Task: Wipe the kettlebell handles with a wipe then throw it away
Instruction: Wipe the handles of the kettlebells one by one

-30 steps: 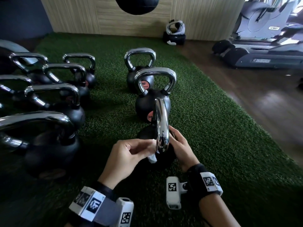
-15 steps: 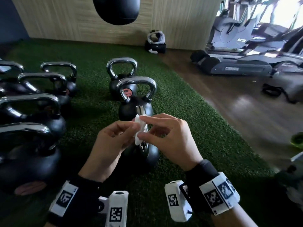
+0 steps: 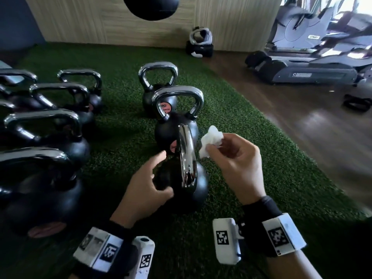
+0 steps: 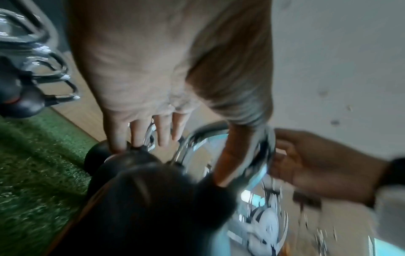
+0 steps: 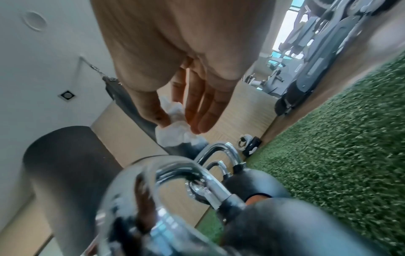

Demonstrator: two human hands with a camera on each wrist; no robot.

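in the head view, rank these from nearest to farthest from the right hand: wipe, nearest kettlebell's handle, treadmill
1. wipe: pinched in the right hand.
2. nearest kettlebell's handle: just left of the hand, not touching it.
3. treadmill: far off on the wood floor, upper right.

Readable marks are few. Round red label [image 3: 166,107] on the far kettlebell [image 3: 159,93], seen through the handle of the one in front of it: number "20", smaller print under it too blurred to read. Treadmill [image 3: 310,74] side rail: a white logo and word, blurred, not legible. Grey exercise machine [image 3: 302,33] behind it: small white badge [image 3: 314,37], lettering unreadable. Wrist bands: black-and-white square code markers [image 3: 222,237], no letters.
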